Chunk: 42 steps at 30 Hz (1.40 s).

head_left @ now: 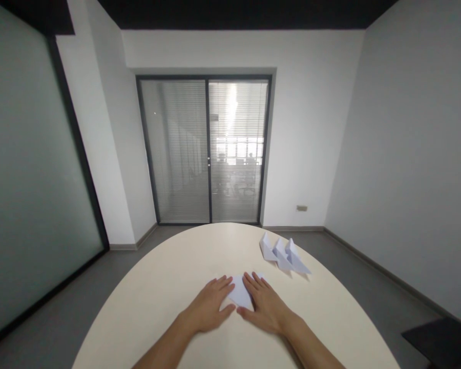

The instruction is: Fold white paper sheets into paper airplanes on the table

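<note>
A folded sheet of white paper lies flat on the round table, between and partly beneath my two hands. My left hand rests on its left side, fingers stretched out and thumb pointing toward the near corner. On the right side, my right hand lies flat with its fingers extended, covering part of the paper. The thumbs almost meet at the paper's near tip. Beyond my right hand, three folded white paper boats stand close together in a slanting row.
The pale round table has a curved far edge. A dark flat object shows at the lower right, past the table. Behind are a glass door with blinds, white walls and a frosted glass panel at left.
</note>
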### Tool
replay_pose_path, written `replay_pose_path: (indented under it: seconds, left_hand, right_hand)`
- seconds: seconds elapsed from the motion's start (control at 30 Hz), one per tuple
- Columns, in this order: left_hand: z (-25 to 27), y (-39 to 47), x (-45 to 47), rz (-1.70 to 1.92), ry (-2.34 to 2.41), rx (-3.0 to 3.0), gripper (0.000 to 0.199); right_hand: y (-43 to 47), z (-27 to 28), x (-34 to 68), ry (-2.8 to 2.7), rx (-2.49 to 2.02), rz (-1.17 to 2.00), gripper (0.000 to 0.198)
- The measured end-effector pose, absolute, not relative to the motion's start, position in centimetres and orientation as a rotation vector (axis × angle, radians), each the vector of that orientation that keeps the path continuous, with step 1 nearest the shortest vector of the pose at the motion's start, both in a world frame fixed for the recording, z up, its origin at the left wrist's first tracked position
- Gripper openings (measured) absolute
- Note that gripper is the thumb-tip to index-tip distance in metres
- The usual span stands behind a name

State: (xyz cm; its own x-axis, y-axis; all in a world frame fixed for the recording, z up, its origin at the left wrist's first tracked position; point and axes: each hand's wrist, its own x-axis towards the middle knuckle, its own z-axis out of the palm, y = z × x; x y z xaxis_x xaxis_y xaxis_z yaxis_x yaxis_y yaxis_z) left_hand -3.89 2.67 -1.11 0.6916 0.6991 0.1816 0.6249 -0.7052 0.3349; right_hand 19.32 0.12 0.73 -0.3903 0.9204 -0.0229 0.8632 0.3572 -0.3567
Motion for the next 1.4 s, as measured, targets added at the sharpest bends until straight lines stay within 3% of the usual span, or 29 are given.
replay_pose_path:
  seconds: [0.5, 0.8, 1.4]
  left_hand:
    - [-1.2, 2.8, -4.0, 0.508, 1.080, 2.682, 0.055]
    - [-0.4, 2.9, -3.8, 0.559, 1.038, 2.748, 0.037]
    - [-1.4, 3.2, -3.7, 0.619, 1.053, 2.759, 0.029]
  right_hand:
    - [0.3, 0.6, 19.4, -2.444, -1.571, 0.324, 0.084]
    - [0.2, 0.7, 19.2, -2.443, -1.538, 0.289, 0.077]
    - [-0.2, 1.0, 18.9, -2.360, -1.539, 0.220, 0.055]
